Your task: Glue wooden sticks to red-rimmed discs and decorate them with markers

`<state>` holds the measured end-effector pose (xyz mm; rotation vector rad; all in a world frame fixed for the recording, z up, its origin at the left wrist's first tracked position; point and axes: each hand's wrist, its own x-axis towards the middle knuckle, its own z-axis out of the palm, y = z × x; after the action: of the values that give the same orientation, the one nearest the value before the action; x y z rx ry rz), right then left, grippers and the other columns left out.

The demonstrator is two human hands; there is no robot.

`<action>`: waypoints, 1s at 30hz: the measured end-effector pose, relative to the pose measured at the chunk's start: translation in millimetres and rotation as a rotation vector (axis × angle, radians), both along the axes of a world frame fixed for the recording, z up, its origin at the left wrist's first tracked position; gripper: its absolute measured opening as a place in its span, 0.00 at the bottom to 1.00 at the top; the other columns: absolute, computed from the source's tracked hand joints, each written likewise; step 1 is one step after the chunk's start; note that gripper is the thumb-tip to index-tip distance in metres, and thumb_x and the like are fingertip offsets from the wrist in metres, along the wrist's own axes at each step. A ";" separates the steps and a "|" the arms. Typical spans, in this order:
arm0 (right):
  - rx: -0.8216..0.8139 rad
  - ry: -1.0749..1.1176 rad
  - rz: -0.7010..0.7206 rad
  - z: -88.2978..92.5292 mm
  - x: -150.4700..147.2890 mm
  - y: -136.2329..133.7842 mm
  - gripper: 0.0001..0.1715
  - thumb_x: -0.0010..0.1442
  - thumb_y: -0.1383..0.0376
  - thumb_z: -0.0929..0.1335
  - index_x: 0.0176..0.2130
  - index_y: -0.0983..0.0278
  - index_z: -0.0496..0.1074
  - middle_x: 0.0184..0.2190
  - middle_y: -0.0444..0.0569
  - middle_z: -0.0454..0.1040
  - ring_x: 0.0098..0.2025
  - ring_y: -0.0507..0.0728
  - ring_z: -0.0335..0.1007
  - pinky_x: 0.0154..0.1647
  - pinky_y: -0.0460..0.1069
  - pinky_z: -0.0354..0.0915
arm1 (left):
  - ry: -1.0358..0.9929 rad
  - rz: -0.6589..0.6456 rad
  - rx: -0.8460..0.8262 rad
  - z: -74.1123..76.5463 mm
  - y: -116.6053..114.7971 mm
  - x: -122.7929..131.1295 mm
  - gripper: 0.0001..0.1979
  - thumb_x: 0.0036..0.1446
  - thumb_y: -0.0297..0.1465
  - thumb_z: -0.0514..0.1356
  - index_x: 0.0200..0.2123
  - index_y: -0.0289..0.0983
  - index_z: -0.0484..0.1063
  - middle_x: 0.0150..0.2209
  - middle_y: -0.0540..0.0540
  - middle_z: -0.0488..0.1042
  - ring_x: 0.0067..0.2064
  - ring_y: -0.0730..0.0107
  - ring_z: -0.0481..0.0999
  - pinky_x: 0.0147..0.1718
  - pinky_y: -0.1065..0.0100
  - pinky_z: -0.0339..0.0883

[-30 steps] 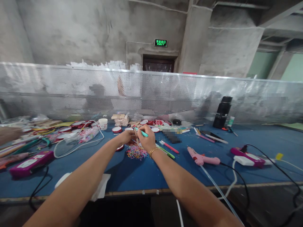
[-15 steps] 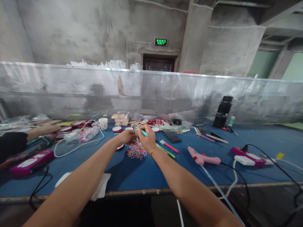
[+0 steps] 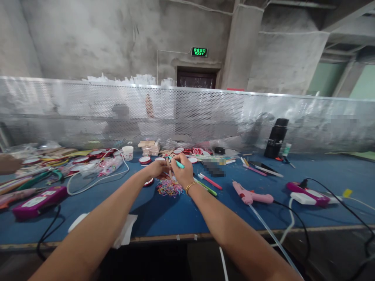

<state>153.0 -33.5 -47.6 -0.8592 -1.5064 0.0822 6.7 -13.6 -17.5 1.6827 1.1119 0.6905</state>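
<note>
Right grip: I have the right hand (image 3: pixel 184 168) closed around a turquoise marker (image 3: pixel 179 165), its body slanting down and to the right between the fingers
Left grip: the left hand (image 3: pixel 157 170) is pinched on a thin light-brown stick (image 3: pixel 169 167), just left of the right grip; fingers cover part of it, so I cannot tell its full length
Marker tip: at or very near the stick, between the two hands; I cannot tell from here whether it touches
Coloured bands: a loose pile of small coloured bands (image 3: pixel 170 188) lies on the blue bench (image 3: pixel 175 218), just below both grips
Lids: one red-rimmed lid (image 3: pixel 149 183) sits partly hidden under the left grip; more lie beyond it
Pens: a pink pen (image 3: pixel 210 181) and a green pen (image 3: pixel 210 190) rest near the right grip, to its right
Glue gun: I see a pink glue gun (image 3: pixel 249 196) farther right of the right grip, lying on its side
Beyond the left grip: a stack of wooden pieces (image 3: pixel 149 148) and, to its left, a paper cup (image 3: pixel 127 153)
Far left of the left grip: a co-worker's hand (image 3: pixel 9 164), at the edge of my view
</note>
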 end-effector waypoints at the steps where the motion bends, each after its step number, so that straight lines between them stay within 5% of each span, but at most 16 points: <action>1: 0.003 0.001 0.003 0.1 -0.2 -0.1 0.07 0.60 0.61 0.63 0.30 0.61 0.65 0.28 0.44 0.71 0.33 0.54 0.67 0.36 0.48 0.61 | -0.003 -0.001 0.001 -0.2 0.3 -0.2 0.25 0.38 0.43 0.70 0.39 0.36 0.74 0.34 0.42 0.79 0.30 0.64 0.79 0.26 0.71 0.64; 30: -0.007 -0.008 -0.027 0.2 0.9 -0.1 0.06 0.59 0.62 0.63 0.30 0.60 0.65 0.29 0.45 0.72 0.34 0.55 0.68 0.36 0.48 0.62 | -0.010 0.009 -0.001 0.4 1.9 -0.9 0.24 0.39 0.42 0.69 0.40 0.36 0.74 0.34 0.41 0.80 0.30 0.65 0.79 0.25 0.72 0.64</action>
<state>153.9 -33.6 -47.4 -0.8863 -1.5026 0.0643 5.8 -11.7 -17.1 1.6725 1.1135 0.7030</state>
